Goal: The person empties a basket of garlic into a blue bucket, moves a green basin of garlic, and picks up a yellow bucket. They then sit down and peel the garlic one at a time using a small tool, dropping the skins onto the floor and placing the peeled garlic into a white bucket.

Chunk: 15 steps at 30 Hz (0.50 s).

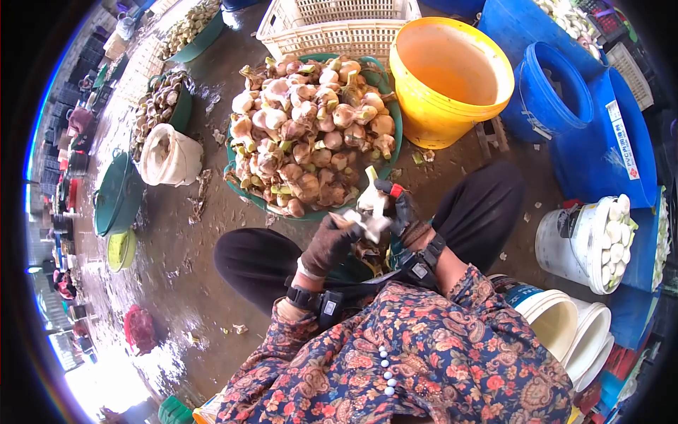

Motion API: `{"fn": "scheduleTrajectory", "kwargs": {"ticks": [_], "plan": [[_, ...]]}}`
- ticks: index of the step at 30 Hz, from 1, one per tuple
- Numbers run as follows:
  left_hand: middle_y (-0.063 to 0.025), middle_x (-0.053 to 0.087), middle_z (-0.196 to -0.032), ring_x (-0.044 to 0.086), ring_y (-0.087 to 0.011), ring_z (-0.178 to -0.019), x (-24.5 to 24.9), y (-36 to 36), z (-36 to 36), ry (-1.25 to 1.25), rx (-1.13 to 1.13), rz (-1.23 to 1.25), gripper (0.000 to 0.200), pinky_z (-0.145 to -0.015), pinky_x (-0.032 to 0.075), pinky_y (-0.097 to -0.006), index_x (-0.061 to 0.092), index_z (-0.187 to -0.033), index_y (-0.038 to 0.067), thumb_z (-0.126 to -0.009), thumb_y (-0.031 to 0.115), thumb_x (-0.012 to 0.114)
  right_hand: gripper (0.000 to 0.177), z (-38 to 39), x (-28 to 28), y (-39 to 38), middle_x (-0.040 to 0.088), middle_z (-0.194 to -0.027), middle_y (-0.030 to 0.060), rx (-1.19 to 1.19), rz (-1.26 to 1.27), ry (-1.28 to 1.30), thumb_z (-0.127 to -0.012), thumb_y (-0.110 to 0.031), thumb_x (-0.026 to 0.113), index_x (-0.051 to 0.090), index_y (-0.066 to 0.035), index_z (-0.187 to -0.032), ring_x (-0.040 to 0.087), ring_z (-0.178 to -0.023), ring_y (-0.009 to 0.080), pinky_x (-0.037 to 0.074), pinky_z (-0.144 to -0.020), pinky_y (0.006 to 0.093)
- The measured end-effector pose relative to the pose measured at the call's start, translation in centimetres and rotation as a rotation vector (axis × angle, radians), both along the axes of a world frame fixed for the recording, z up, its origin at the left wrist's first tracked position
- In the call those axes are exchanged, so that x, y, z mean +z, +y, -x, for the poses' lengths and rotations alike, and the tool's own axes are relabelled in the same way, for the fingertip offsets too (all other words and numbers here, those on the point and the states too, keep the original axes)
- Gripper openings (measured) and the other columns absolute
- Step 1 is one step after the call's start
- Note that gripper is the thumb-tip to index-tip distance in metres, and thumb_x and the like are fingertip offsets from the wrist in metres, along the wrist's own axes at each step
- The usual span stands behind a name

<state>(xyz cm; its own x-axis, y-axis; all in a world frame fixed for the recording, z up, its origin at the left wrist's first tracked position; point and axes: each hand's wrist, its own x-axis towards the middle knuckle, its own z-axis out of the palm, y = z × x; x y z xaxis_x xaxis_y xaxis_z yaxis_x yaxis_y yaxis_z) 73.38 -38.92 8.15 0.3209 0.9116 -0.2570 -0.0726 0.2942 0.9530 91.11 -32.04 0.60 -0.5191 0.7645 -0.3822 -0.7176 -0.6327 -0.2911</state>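
Note:
Between my two gloved hands, just in front of my lap, is a pale garlic bulb (pixel 370 198) with its stem pointing up. My right hand (pixel 404 212), in a dark glove with a red band at one finger, is closed on the bulb's right side. My left hand (pixel 330 244), in a brown glove, is closed at the lower left, next to whitish pieces (pixel 373 226) that look blurred; what its fingers hold is hard to make out. Right beyond the hands, a green basin (pixel 397 134) is heaped with garlic bulbs (pixel 304 131).
A yellow bucket (pixel 452 81) stands behind right, with blue tubs (pixel 554 92) beyond it. White crates (pixel 339 32) are behind the basin. On the right is a white bucket of peeled garlic (pixel 575 240); on the left, a white bucket (pixel 169 155) and a green tub (pixel 116 194).

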Motion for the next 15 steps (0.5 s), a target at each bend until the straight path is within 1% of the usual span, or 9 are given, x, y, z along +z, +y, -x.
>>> {"fn": "scheduleTrajectory", "kwargs": {"ticks": [2, 3, 4, 6, 8, 10, 12, 14, 15], "plan": [[-0.0038, 0.062, -0.098, 0.058, -0.0125, -0.086, -0.7, -1.9, 0.6, -0.256, -0.048, 0.167, 0.022, -0.076, 0.047, -0.0268, 0.058, -0.104, 0.003, -0.084, 0.011, 0.063, 0.019, 0.2, -0.7, 0.8, 0.062, -0.088, 0.0035, 0.057, 0.065, -0.063, -0.082, -0.021, 0.062, 0.059, -0.008, -0.096, 0.058, -0.075, 0.0139, 0.048, -0.064, 0.0292], [-0.0035, 0.061, -0.097, 0.058, -0.0123, -0.087, -0.4, -1.3, 0.7, -0.082, -0.26, 0.022, 0.032, -0.078, 0.047, -0.0267, 0.055, -0.109, 0.003, -0.082, 0.016, 0.066, 0.024, -0.2, -0.9, 1.2, 0.062, -0.084, 0.0033, 0.038, 0.088, -0.008, -0.079, -0.025, 0.065, 0.059, -0.009, -0.096, 0.057, -0.069, 0.0148, 0.047, -0.058, 0.0279], [-0.0052, 0.06, -0.101, 0.057, -0.0128, -0.09, 0.2, -0.3, 0.7, -0.149, -0.4, 0.207, 0.045, -0.08, 0.046, -0.0285, 0.053, -0.111, 0.002, -0.076, 0.02, 0.073, 0.024, -0.4, -0.4, 1.3, 0.062, -0.084, 0.0033, 0.039, 0.088, -0.01, -0.079, -0.025, 0.065, 0.059, -0.009, -0.096, 0.057, -0.069, 0.0148, 0.047, -0.058, 0.0279], [-0.0062, 0.059, -0.103, 0.056, -0.0133, -0.093, 2.1, 0.5, 0.2, 0.123, -0.403, -0.093, 0.054, -0.077, 0.047, -0.0278, 0.051, -0.112, 0.001, -0.071, 0.025, 0.078, 0.029, -0.6, 0.8, 1.2, 0.063, -0.085, 0.005, 0.041, 0.054, -0.098, -0.078, -0.029, 0.067, 0.059, -0.008, -0.096, 0.059, -0.071, 0.0159, 0.048, -0.06, 0.0288], [-0.0087, 0.057, -0.104, 0.055, -0.0178, -0.096, 0.7, 0.8, -1.4, 0.483, 0.052, -0.294, 0.067, -0.078, 0.048, -0.0288, 0.044, -0.122, 0.002, -0.068, 0.023, 0.079, 0.027, 0.0, 1.6, 1.0, 0.063, -0.087, 0.0052, 0.062, 0.121, -0.174, -0.079, -0.028, 0.065, 0.06, -0.007, -0.096, 0.06, -0.075, 0.0154, 0.049, -0.063, 0.029], [-0.0104, 0.056, -0.108, 0.056, -0.0195, -0.098, 0.4, 1.9, -2.4, 0.631, 0.269, -0.442, 0.065, -0.081, 0.047, -0.0298, 0.046, -0.122, 0.003, -0.068, 0.018, 0.079, 0.029, 0.8, 2.6, 0.3, 0.063, -0.089, 0.0055, 0.107, -0.049, -0.284, -0.081, -0.028, 0.063, 0.062, -0.005, -0.098, 0.06, -0.077, 0.0142, 0.049, -0.066, 0.0284], [-0.0098, 0.055, -0.113, 0.055, -0.0176, -0.101, -1.6, 2.6, -2.3, 0.514, 0.292, -0.496, 0.051, -0.083, 0.047, -0.0292, 0.053, -0.116, 0.001, -0.071, 0.013, 0.076, 0.032, 0.6, 3.5, -0.2, 0.062, -0.086, 0.0034, 0.12, -0.181, -0.392, -0.084, -0.03, 0.061, 0.063, -0.003, -0.101, 0.058, -0.074, 0.0119, 0.048, -0.066, 0.0263], [-0.0092, 0.054, -0.116, 0.054, -0.0152, -0.104, -2.4, 2.8, -1.4, 0.144, 0.256, -0.253, 0.034, -0.086, 0.046, -0.0285, 0.06, -0.106, -0.002, -0.075, 0.009, 0.071, 0.034, -0.7, 3.4, 0.3, 0.061, -0.085, 0.0022, 0.284, -0.449, -0.659, -0.086, -0.031, 0.058, 0.063, -0.003, -0.104, 0.056, -0.069, 0.0103, 0.046, -0.062, 0.0251], [-0.0057, 0.059, -0.107, 0.055, -0.012, -0.097, -1.6, 2.7, -1.3, 0.046, 0.269, -0.191, 0.023, -0.083, 0.046, -0.0268, 0.062, -0.099, -0.002, -0.078, 0.007, 0.068, 0.034, -1.6, 3.4, 0.4, 0.059, -0.081, 0.0008, 0.398, -0.553, -0.698, -0.09, -0.032, 0.052, 0.061, -0.005, -0.108, 0.054, -0.064, 0.0098, 0.044, -0.058, 0.0245]]}}
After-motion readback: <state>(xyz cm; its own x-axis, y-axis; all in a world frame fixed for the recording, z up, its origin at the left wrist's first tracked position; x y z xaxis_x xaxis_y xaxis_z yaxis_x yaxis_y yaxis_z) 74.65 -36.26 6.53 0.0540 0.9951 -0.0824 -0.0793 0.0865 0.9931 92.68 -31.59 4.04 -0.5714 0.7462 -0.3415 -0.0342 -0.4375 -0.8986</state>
